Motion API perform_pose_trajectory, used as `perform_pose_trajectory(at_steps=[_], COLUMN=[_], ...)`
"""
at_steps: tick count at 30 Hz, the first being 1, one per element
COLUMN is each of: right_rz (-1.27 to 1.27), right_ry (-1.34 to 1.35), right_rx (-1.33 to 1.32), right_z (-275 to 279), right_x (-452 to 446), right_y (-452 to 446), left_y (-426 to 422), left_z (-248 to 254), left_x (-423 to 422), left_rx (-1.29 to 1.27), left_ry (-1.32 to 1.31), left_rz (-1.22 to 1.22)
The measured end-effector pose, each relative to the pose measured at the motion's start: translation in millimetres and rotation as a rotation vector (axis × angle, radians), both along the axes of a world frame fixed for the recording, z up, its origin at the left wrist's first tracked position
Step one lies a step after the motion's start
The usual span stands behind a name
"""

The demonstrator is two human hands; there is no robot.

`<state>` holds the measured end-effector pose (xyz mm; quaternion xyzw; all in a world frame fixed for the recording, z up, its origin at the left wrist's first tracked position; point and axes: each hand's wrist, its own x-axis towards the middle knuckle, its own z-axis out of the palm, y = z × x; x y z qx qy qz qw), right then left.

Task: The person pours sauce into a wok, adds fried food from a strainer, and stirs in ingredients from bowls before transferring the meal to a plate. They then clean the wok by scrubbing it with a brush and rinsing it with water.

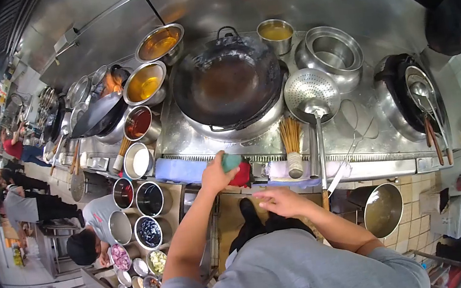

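My left hand (219,174) is closed around a small green object (232,162) at the stove's front edge; its kind is not clear. Just under it lies a red cloth (241,175), and a folded blue cloth (180,170) is to the left of the hand. With fingers stretched out and nothing in them, my right hand (283,201) hovers in front of my body. Nearest to it on the ledge are a bamboo brush (292,144) and a light folded towel (280,171). A large black wok (228,83) sits on the burner ahead, with a dark brown bottom.
Bowls of yellow oil (148,87) stand left of the wok. A perforated skimmer (311,93) and a steel pot (329,55) are to the right. Sauce pots (150,231) fill the left side, where a co-worker (93,232) bends. A deep pot (383,211) stands low at right.
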<state>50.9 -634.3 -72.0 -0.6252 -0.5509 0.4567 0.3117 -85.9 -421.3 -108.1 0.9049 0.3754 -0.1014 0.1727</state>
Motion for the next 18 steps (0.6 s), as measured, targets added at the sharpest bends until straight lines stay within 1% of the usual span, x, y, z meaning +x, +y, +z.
perform_pose_trajectory(at_steps=[1,2,3,4,5,6,8,9,10,12,13,14,16,17,18], right_rz=[-0.094,-0.079,-0.178,-0.272,-0.263,-0.235,-0.259,-0.275,-0.248,-0.210,-0.249,-0.217,-0.150,-0.181,-0.153], right_ry=[0.257,0.266,0.470,0.669,0.684,0.681,0.466,0.397,0.385,0.152,0.114,0.107,0.221,0.475,0.467], right_rx=[0.026,0.024,-0.013,-0.053,-0.070,-0.068,-0.141,-0.188,-0.187,0.009,0.070,0.077,0.073,-0.106,-0.108], right_z=[-21.5,-23.3,-23.0,-21.7,-20.3,-22.3,-26.1,-24.3,-31.6,-53.1,-52.1,-44.1,-24.3,-13.0,-13.0], right_x=[-1.9,-4.0,-7.1,-10.5,-12.9,-17.0,-24.6,-26.7,-29.1,-34.5,-40.7,-45.6,-55.0,-62.8,-70.4], right_y=[1.4,4.3,10.3,17.4,25.2,33.7,47.1,50.9,54.0,60.5,61.0,64.2,71.2,74.2,79.4], left_y=[-2.4,-9.6,-23.1,-35.9,-49.8,-61.3,-75.1,-84.0,-89.9,-99.4,-103.2,-105.7,-110.1,-109.5,-111.3], left_z=[1.9,17.5,34.5,38.5,39.7,39.2,27.4,25.9,22.8,14.5,12.1,10.9,7.4,7.9,8.6], left_x=[-7.3,-11.4,-18.5,-23.7,-29.8,-36.3,-46.0,-49.6,-52.4,-64.6,-73.6,-83.8,-104.9,-116.9,-131.4], left_rx=[-0.323,-0.641,-1.060,-1.046,-1.176,-1.305,-1.466,-1.392,-1.380,-1.058,-1.071,-1.053,-0.983,-0.910,-0.891], left_ry=[-0.314,-0.639,-0.777,-0.793,-0.894,-0.999,-1.112,-1.141,-1.171,-1.310,-1.413,-1.443,-1.538,-1.581,-1.606], left_rz=[0.229,0.464,0.668,0.688,0.711,0.724,0.664,0.789,0.799,0.891,0.983,0.995,1.050,1.002,1.015])
